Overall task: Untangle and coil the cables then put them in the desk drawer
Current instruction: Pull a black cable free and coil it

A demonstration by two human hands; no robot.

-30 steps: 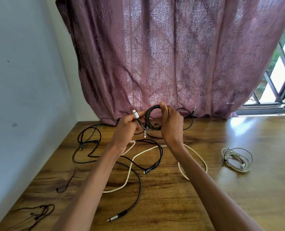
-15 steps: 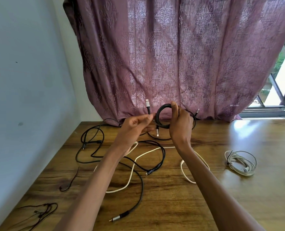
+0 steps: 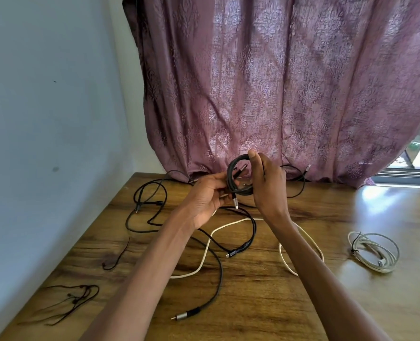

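nearest on the wooden desk (image 3: 265, 303) lie thin earphones (image 3: 71, 300) and a loose black cable (image 3: 216, 271) crossing a white cable (image 3: 231, 223); a tied white coil (image 3: 373, 251) sits off to the right. above them, the right hand (image 3: 268, 187) grips a coiled black cable (image 3: 240, 178), and the left hand (image 3: 207, 196) pinches its end. a purple curtain (image 3: 277, 94) hangs behind

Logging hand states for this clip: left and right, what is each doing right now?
Left hand: pinching the loose end of the black cable coil.
Right hand: gripping the coil itself.
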